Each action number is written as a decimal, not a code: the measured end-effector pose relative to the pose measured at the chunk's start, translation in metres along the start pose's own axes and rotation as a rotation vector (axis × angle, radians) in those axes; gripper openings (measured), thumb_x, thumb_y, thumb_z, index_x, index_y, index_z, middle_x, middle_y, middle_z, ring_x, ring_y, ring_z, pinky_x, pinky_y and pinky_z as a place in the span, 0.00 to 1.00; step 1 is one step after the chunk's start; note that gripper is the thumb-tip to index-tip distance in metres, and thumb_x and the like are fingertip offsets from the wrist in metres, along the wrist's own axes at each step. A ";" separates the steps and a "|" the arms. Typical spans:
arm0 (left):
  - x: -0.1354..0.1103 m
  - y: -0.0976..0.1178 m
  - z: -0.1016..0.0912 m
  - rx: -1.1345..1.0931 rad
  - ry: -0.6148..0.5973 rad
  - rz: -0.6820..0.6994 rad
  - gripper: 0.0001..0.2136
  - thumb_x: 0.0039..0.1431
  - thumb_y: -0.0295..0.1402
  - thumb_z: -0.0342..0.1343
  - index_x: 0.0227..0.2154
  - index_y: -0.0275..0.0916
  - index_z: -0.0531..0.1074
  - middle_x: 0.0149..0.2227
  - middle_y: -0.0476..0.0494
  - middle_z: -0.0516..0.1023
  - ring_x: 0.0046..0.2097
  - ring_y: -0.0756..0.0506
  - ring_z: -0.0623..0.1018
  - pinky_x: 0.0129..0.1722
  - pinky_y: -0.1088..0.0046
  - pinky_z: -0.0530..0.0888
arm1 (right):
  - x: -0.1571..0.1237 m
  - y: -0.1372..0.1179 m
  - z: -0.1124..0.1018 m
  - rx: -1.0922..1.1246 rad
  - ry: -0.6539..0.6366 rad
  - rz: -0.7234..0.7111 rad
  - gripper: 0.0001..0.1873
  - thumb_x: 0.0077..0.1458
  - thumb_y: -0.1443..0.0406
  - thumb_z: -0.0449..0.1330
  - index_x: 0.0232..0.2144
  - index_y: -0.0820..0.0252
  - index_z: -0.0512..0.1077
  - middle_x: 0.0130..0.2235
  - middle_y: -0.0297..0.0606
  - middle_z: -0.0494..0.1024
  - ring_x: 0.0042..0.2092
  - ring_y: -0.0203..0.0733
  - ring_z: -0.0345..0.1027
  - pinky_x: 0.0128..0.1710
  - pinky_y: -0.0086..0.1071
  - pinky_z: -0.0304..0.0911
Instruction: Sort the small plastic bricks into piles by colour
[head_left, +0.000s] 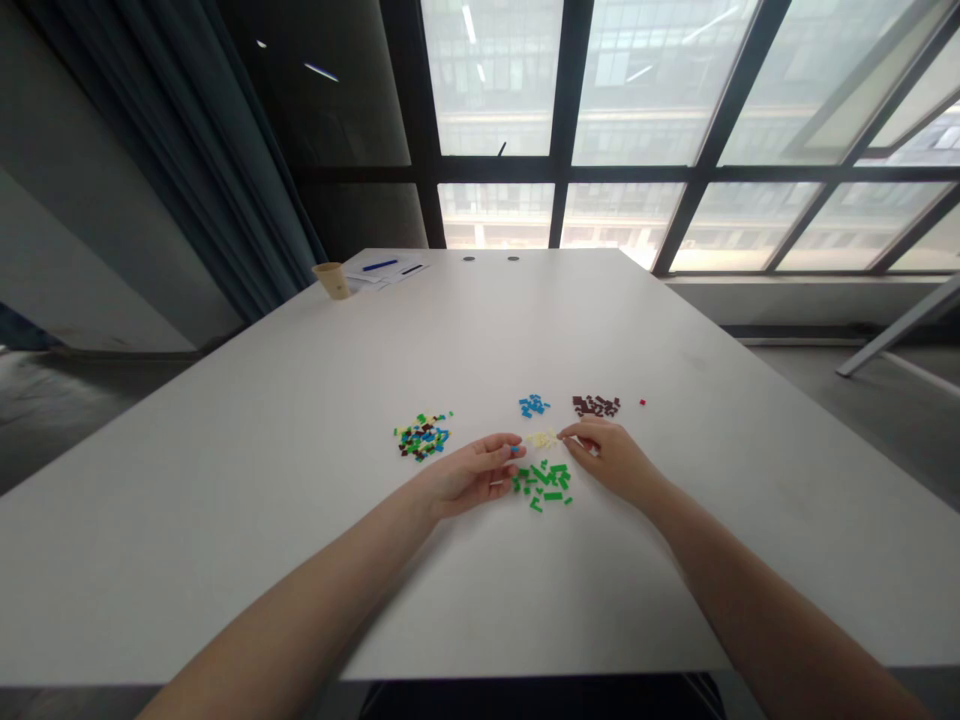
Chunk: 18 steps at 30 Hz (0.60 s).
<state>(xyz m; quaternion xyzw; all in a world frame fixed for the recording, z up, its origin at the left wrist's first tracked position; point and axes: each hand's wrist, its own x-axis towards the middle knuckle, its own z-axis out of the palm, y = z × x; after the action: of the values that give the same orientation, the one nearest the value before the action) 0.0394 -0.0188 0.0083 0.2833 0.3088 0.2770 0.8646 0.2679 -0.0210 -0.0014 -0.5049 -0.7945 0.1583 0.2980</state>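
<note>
My left hand (480, 474) is closed on a small blue brick (514, 449), held between thumb and fingers just left of the pale yellow pile (541, 439). My right hand (604, 452) has its fingertips pinched at the right edge of that pile; a tiny dark piece (559, 436) shows at the tips. Green bricks (551, 480) lie scattered between the hands, nearer to me. Beyond the yellow pieces sits a blue pile (533, 405). A dark brown pile (596, 405) lies just past my right hand. Left of my left hand is a mixed-colour pile (422, 437).
One red piece (643, 402) lies apart at the right. Far left on the white table (525, 330) stand a paper cup (332, 281) and sheets of paper (375, 272) with a blue pen (380, 265). Two round dark discs (513, 259) are at the far edge.
</note>
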 end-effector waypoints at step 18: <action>0.004 -0.008 0.003 0.214 0.057 0.107 0.10 0.44 0.31 0.61 0.32 0.38 0.71 0.30 0.49 0.72 0.30 0.55 0.69 0.32 0.80 0.64 | 0.002 -0.057 0.018 -0.024 0.124 -0.179 0.09 0.53 0.64 0.53 0.29 0.57 0.73 0.27 0.37 0.70 0.32 0.37 0.63 0.36 0.31 0.58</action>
<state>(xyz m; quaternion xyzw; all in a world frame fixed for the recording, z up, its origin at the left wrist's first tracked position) 0.0462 -0.0225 0.0037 0.3820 0.3456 0.2962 0.8043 0.2155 -0.0435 0.0174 -0.4444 -0.8181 0.0900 0.3536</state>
